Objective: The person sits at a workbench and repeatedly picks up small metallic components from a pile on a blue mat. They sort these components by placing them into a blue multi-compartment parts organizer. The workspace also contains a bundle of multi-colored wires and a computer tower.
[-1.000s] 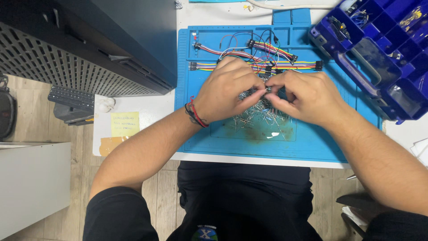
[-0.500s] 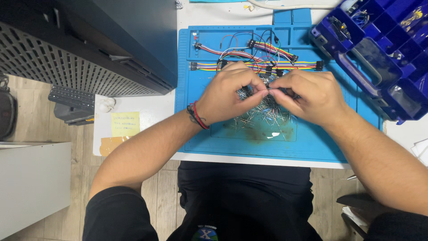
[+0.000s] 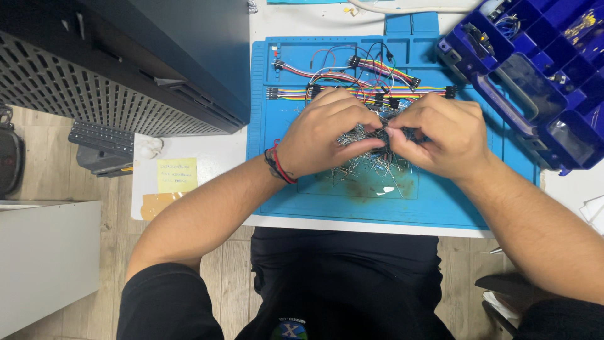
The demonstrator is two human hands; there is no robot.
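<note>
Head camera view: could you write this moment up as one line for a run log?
left hand: on pile of thin metal pins | right hand: pinching a pin at fingers | surface: blue mat | behind: coloured jumper wires | right: blue parts box

Change over the last 1 s. The left hand [image 3: 324, 135] shifts slightly toward the person's left and its fingers curl lower over the pile of thin metal pins [image 3: 371, 160]; earlier the knuckles sat closer to the ribbon of coloured jumper wires [image 3: 352, 88]. The right hand [image 3: 440, 135] draws in from the right, so that the fingertips of both hands, apart by a small gap 1 s ago, now meet over the pile in a pinch on something too small to identify. The wrist band on the left arm moves a little away from the pile. Slightly more of the pins shows below the 2 hands than before.
</note>
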